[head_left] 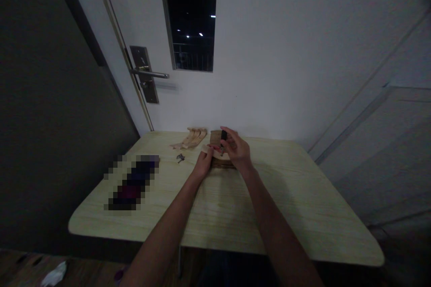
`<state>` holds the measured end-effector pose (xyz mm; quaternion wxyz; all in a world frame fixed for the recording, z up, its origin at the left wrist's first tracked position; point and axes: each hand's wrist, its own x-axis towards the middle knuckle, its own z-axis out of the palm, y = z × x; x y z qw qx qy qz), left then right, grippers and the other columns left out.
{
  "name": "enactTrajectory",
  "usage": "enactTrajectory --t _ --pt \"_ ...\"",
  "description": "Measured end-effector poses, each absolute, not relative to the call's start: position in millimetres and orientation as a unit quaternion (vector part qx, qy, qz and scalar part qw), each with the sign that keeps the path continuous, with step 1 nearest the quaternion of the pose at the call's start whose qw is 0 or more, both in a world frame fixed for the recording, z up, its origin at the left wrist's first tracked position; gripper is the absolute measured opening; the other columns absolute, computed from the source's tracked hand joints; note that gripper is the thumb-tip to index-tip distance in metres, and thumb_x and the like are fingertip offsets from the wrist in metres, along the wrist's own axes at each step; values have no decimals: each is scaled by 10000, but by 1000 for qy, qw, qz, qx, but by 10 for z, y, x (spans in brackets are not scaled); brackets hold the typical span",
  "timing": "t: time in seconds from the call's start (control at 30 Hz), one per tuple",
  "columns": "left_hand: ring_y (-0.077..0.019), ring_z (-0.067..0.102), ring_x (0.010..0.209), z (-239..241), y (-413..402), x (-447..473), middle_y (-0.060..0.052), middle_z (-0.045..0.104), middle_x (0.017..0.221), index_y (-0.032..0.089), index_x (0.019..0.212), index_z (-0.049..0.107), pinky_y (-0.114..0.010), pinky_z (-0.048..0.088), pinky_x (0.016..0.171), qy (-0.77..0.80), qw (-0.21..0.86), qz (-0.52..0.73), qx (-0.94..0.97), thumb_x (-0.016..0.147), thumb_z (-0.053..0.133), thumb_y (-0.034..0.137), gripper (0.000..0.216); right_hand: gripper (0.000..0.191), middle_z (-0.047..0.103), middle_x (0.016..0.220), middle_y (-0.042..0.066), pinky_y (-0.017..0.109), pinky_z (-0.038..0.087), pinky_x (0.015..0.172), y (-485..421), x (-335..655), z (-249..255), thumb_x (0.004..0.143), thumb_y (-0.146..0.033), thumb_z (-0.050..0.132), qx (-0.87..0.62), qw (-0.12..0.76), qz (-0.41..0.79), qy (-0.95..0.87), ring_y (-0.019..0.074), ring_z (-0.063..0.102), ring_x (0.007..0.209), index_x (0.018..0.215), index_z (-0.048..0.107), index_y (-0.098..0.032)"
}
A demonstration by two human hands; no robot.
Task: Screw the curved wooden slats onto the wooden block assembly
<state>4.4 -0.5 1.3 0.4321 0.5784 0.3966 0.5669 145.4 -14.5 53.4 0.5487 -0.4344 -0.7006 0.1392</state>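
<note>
At the table's (222,202) far edge, near the wall:

- Right hand (237,150): fingers pinched on a small black tool (223,136), held upright over a wooden piece (220,154) (kind of tool too dim to tell).
- Left hand (203,163): curled against the wooden piece's left end, gripping it; fingertips hidden behind the wood.
- Wooden piece: lies flat on the table, mostly covered by both hands; shape unclear.
- Curved wood strips (191,139): stacked just left of the hands, apart from them.
- Small dark metal bits (181,158): near the left hand (possibly screws; too small to say).
- Blurred dark object (133,183): well left.
- Door handle (150,73): behind.
</note>
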Motion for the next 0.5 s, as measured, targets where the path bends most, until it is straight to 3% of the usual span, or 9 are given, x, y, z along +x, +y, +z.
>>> enactTrajectory --t 0.17,0.5 --pt "-202 615 889 10 -9 40 -53 695 873 170 843 638 -318 459 874 394 428 564 586 884 470 535 404 415 694 1170 64 313 599 757 -177 1467 561 934 -443 510 -426 550 146 -703 198 698 920 1310 569 -277" --pt "-205 603 901 10 15 35 -48 680 843 180 824 631 -315 444 894 403 438 557 579 866 492 554 401 330 713 1052 50 370 572 849 -110 1508 520 908 -406 570 -389 572 180 -699 214 702 930 1213 574 -280"
